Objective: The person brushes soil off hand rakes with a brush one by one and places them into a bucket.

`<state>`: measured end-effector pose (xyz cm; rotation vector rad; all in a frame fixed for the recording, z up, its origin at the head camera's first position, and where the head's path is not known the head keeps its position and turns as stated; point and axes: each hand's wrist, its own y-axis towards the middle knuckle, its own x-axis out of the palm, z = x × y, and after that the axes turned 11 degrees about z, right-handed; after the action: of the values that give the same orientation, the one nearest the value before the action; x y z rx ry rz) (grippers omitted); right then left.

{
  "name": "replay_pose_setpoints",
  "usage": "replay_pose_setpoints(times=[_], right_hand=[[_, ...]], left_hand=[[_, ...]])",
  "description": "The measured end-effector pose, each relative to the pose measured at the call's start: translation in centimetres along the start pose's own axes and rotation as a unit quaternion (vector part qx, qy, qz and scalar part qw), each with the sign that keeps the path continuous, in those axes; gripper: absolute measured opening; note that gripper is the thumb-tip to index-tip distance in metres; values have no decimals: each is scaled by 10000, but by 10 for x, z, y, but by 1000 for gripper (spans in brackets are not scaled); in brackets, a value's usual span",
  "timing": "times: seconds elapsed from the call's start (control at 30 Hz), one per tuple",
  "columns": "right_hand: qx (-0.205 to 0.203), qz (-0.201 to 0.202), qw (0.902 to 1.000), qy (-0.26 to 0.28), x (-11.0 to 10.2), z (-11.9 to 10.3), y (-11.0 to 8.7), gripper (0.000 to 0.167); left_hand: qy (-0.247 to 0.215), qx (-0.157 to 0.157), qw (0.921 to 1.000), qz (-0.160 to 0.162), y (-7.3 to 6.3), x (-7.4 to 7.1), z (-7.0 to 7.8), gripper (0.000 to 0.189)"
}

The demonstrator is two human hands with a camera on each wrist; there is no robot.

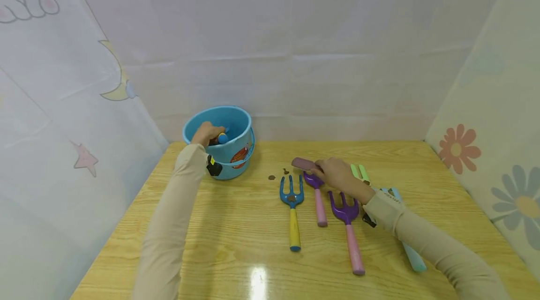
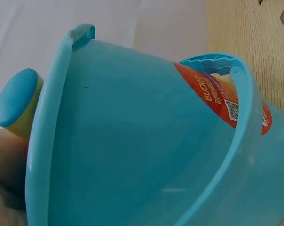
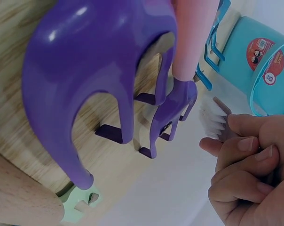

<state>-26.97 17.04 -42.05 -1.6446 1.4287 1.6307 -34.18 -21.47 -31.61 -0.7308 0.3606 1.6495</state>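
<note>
Holding one brush (image 1: 302, 164), mauve-backed and white-bristled, my right grip (image 1: 337, 176) was curled closed round it, near two purple forks (image 1: 319, 204) with pink handles. My left grip (image 1: 206, 135) reached into the mouth of one blue bucket (image 2: 118, 132), fingers closed on one yellow handle (image 2: 19, 99) with a blue end, its remainder hidden inside. The bucket stood upright, far left on the tabletop (image 1: 236, 243). Also listed: one blue fork (image 1: 293, 218), yellow-handled; one light green tool (image 1: 357, 172); one light blue tool (image 1: 413, 258), partly covered by my arm.

left hand (image 2: 6, 162) at blue-yellow handle (image 2: 19, 100) | blue bucket (image 2: 128, 127) | red label (image 2: 212, 96)
</note>
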Motion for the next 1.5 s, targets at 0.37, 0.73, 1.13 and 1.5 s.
replay_pose_setpoints(times=[0.37, 0.73, 1.13, 1.5], right_hand=[[7, -39, 10000, -15, 1, -1, 1, 25], [106, -128, 9999, 4, 0, -4, 2, 24], [53, -154, 9999, 4, -3, -3, 1, 24], [42, -61, 9999, 91, -3, -1, -2, 21]], left_hand=[[297, -40, 9995, -47, 6, 1, -1, 47], [315, -74, 9993, 166, 36, 14, -15, 29], [799, -144, 9955, 485, 2, 8, 2, 23], [767, 106, 9933, 863, -1, 8, 3, 17]])
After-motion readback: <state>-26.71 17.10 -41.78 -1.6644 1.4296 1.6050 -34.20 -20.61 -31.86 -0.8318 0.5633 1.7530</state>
